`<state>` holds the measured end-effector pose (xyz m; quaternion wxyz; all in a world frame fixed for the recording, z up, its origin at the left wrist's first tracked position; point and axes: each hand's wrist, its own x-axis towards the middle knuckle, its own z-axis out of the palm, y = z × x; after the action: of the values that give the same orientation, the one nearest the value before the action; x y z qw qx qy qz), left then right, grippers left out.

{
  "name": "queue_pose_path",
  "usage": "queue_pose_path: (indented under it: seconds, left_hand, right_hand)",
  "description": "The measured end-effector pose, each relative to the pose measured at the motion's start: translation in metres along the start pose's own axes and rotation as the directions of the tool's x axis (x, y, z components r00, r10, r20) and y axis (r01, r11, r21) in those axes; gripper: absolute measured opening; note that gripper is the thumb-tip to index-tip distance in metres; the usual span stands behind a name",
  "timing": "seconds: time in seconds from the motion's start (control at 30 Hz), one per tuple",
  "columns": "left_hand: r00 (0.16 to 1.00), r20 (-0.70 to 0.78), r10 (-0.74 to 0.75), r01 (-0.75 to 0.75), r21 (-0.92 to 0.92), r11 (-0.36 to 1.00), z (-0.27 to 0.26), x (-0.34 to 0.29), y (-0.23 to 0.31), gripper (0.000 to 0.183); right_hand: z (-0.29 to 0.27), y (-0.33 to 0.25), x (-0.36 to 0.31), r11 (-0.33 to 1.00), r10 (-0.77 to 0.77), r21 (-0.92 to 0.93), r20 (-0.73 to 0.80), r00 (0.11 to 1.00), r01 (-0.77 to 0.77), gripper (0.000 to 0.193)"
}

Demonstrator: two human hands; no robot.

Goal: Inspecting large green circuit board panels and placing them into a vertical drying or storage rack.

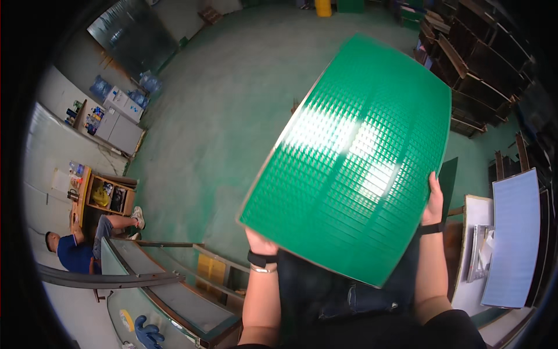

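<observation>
A large glossy green panel [325, 192] is tilted up in front of me, with rows of small rectangular marks across it and bright glare on its middle. At its lower left corner, my left hand [260, 242] grips the edge, the fingers hidden behind the panel. My right hand [433, 200] holds the right edge lower down, the thumb showing along the side. Each wrist wears a dark band, and a light bracelet sits by the left one.
A metal-framed table [174, 296] stands at lower left, a blue glove [149, 333] beside it. Beyond it a person [81, 250] sits by a wooden cabinet [110, 195]. Dark racks [465, 75] fill the right. A light blue sheet [511, 238] leans near a white board [472, 262].
</observation>
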<state>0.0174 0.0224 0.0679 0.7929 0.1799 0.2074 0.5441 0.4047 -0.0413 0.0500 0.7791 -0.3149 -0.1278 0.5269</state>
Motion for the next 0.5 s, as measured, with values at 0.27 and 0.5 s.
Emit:
queue_pose_path:
  seconds: [0.27, 0.5]
  left_hand:
    - [0.979, -0.165, 0.121, -0.104, 0.108, 0.989, 0.007, -0.012, -0.048, 0.03]
    - [0.891, -0.238, 0.387, -0.273, 0.4, 0.875, -0.045, -0.009, -0.001, 0.015]
  right_hand:
    - [0.012, -0.01, -0.045, 0.991, -0.106, -0.067, 0.133, 0.985, 0.115, 0.044]
    - [-0.053, -0.135, -0.049, 0.919, -0.394, 0.001, -0.064, 0.917, 0.395, 0.04]
